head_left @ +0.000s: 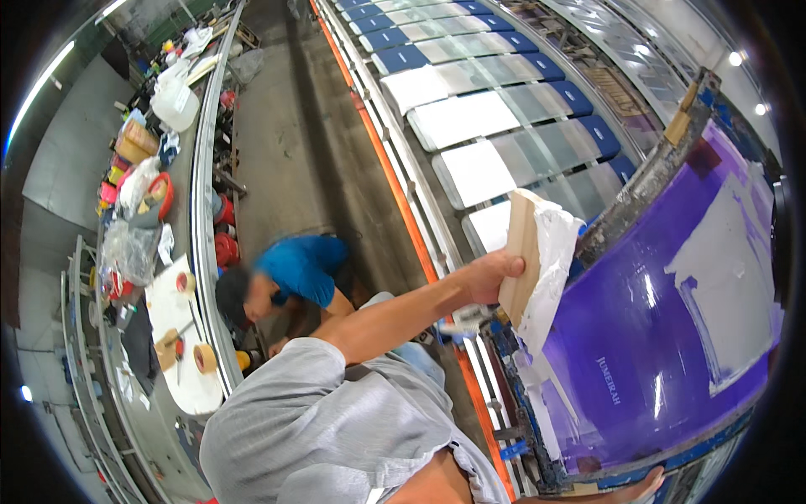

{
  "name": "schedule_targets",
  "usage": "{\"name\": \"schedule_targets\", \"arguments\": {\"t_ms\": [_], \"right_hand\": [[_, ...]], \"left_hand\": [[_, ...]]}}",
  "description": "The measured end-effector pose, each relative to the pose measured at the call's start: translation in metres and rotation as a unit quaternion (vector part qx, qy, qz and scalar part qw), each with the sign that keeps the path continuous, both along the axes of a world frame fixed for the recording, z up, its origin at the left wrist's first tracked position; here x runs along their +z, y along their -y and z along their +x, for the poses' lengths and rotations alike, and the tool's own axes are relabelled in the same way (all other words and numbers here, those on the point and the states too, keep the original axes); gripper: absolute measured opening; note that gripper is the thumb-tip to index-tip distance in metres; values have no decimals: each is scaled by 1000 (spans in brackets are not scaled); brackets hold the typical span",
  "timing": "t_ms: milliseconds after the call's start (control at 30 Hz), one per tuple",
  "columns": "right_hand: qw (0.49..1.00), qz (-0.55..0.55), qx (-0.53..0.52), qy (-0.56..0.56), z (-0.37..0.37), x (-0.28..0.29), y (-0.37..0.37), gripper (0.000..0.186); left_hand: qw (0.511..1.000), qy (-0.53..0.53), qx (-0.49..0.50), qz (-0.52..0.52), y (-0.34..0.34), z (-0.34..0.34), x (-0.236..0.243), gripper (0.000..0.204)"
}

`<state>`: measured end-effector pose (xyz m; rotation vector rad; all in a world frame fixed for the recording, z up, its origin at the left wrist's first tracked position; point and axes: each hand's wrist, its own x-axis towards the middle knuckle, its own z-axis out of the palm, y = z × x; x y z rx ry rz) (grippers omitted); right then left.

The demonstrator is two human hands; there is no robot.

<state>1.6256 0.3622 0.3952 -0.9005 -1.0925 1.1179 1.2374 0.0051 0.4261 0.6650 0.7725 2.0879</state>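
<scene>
One left hand (pixel 492 277) is gripping a wooden squeegee (pixel 537 260) right of centre; even pressure across the purple screen (pixel 630 311) is probably serving best; whether the right hand (pixel 642 489), bottom right, is gripping, I cannot tell.

Open aisle (pixel 290 160) — co-worker (pixel 304 262) alongside

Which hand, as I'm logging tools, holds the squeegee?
The left hand grips the wooden squeegee; the right hand is near the lower edge of the purple printing screen.
</scene>
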Motion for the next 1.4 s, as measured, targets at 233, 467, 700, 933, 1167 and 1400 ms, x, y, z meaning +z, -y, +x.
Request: {"name": "schedule_targets", "arguments": {"t_ms": [233, 467, 700, 933, 1167, 1400], "right_hand": [[997, -1, -46, 62, -3, 14, 53, 64], [990, -12, -42, 132, -24, -8, 88, 58], [982, -134, -30, 126, -117, 4, 133, 56], [960, -238, 81, 121, -181, -9, 183, 50], [951, -202, 114, 203, -274, 22, 254, 29], [884, -151, 83, 435, -293, 27, 269, 26]], "left_hand": [[996, 10, -92, 13, -5, -39, 38, 108], [990, 25, -72, -117, 11, -50, 77, 117], [973, 37, -121, -192, 54, -80, 94, 91], [959, 32, -44, -278, 91, -118, 121, 63], [935, -28, 41, -352, 129, -180, 149, 57], [914, -13, 56, -401, 156, -206, 150, 62]]}}
